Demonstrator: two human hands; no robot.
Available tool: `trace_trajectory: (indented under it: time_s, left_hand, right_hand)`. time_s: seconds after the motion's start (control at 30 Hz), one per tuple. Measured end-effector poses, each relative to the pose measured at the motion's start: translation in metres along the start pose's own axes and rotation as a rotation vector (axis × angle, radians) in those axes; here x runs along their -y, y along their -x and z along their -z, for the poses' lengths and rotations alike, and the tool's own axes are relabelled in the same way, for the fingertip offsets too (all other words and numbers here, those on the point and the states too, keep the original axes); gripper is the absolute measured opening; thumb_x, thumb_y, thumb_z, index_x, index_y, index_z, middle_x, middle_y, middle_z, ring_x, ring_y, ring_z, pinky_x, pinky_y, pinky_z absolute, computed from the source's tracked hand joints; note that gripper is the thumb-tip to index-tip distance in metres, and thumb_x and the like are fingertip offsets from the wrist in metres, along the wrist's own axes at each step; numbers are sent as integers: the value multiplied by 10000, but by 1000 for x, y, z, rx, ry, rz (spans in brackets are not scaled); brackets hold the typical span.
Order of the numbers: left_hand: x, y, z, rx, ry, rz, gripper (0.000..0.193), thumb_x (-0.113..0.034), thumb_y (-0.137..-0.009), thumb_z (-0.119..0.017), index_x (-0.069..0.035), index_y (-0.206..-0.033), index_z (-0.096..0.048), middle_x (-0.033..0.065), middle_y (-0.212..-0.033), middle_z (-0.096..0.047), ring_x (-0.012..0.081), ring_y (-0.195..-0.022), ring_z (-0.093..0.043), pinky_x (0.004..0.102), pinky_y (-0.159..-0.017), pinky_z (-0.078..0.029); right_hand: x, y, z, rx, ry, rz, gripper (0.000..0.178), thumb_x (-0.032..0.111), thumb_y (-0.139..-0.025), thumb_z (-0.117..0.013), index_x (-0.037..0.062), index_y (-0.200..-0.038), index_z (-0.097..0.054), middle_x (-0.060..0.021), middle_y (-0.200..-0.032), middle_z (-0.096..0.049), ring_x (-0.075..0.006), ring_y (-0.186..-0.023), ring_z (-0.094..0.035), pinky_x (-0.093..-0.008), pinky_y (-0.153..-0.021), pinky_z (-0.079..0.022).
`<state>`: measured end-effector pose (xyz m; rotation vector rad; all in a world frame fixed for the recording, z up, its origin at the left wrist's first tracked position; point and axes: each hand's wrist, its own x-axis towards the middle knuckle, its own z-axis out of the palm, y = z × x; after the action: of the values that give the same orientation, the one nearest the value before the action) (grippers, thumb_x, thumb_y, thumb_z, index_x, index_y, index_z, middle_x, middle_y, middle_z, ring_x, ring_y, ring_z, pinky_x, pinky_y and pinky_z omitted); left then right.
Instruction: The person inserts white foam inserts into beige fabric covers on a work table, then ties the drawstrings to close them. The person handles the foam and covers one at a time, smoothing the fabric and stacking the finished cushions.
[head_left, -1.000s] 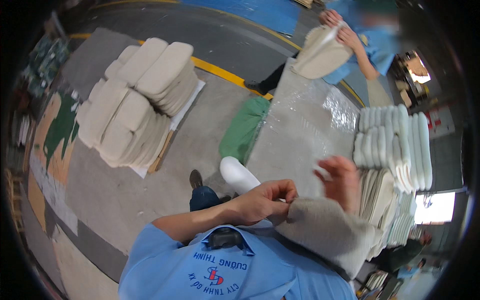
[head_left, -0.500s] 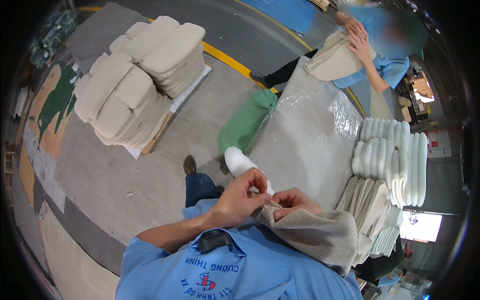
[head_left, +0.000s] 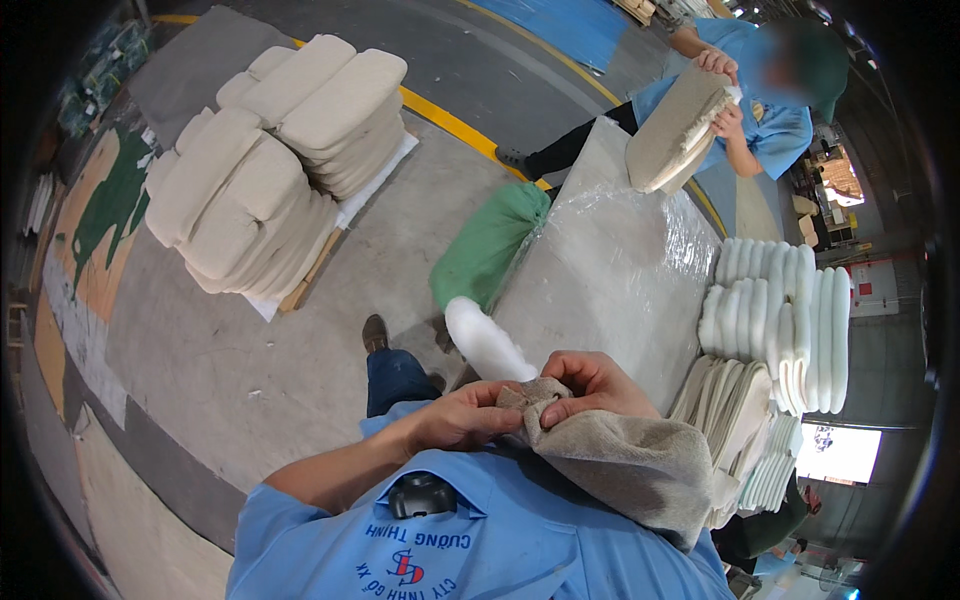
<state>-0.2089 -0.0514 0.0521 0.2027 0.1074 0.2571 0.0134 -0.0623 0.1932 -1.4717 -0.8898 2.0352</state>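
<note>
Fingers of both hands — left hand (head_left: 462, 420), right hand (head_left: 592, 385) — pinch cover (head_left: 625, 460) mouth; foam insert (head_left: 487, 342) points up-left.

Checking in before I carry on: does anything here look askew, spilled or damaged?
Nothing stands out. Both hands, left hand and right hand, grip the beige fabric cover around a white foam pad; stacked pads on the plastic-wrapped table look tidy.

Matt nubby beige cloth cover (head_left: 630, 455), soft white foam pad (head_left: 485, 340) — glossy plastic-wrapped table (head_left: 610, 260)
</note>
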Motion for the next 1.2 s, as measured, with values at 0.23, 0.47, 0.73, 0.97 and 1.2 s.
trace_trajectory:
  time_s: [0.23, 0.47, 0.73, 0.97, 1.2]
  left_hand:
    - [7, 11, 13, 37, 126, -41, 477, -44, -973, -684, -68, -1437, -577, 63, -1301, -685, 172, -1160, -674, 322, -1006, -538]
    - [-4, 10, -10, 59, 337, -10, 602, -8, -945, -655, -52, -1525, -497, 116, -1385, -659, 268, -1301, -634, 455, -1168, -466]
    - [-12, 14, -16, -35, -55, 121, 433, -173, -1003, -750, -33, -1394, -627, 9, -1217, -715, 112, -1085, -666, 273, -960, -533]
    - [-24, -2, -15, -192, -495, 0, 318, -125, -991, -752, -11, -1283, -702, 21, -1183, -735, 126, -1078, -674, 285, -959, -529]
    - [-15, 8, 3, -217, -75, -177, 350, -201, -1052, -688, 1, -1335, -655, 52, -1270, -720, 152, -1147, -669, 333, -1037, -511]
  right_hand:
    - [7, -13, 2, 73, 179, 87, 238, 52, -927, -811, 29, -1108, -658, -3, -995, -715, -87, -936, -667, -247, -860, -515]
    - [25, -17, 1, -6, 71, -9, 273, -29, -954, -744, 63, -1195, -655, -26, -1004, -721, -78, -940, -667, -233, -857, -510]
    - [20, -34, 4, 32, 299, 78, 263, -18, -959, -747, 42, -1210, -698, -30, -981, -743, -80, -932, -677, -243, -827, -518]
    - [16, -61, 30, 205, 516, 85, 228, 147, -1021, -732, -13, -1183, -747, -35, -968, -763, -71, -884, -654, -257, -792, -529]
    - [14, -76, 28, 69, 319, -3, 222, 173, -1018, -730, -25, -1096, -789, -34, -921, -763, -82, -847, -666, -268, -777, -533]
